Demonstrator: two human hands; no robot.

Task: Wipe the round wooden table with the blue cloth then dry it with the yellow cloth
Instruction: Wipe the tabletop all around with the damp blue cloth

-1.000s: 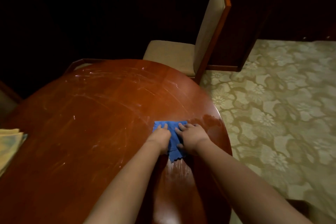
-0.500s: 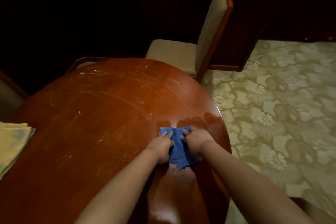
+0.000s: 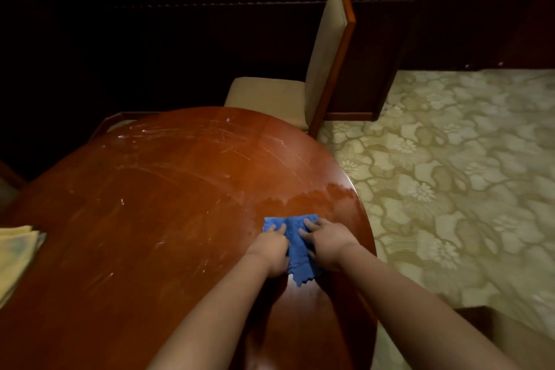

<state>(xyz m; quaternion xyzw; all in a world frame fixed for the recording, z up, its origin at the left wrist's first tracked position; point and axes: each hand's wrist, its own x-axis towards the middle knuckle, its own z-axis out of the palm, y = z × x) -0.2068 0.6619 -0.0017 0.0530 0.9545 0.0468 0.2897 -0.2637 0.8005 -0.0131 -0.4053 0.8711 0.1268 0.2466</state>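
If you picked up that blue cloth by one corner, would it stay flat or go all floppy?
Probably floppy: the blue cloth already bunches into folds between the left hand and right hand. It looks thin, so likely light. It may be damp, since the table shines wet beside it, so it might cling a little.

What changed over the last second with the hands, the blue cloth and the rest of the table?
Both hands, left hand and right hand, kept pressing the blue cloth on the round wooden table, working it back and forth near the right edge; the wet, shinier patch beyond it widened. Nothing was let go. The yellow cloth stayed at the left edge, and the chair stayed put.
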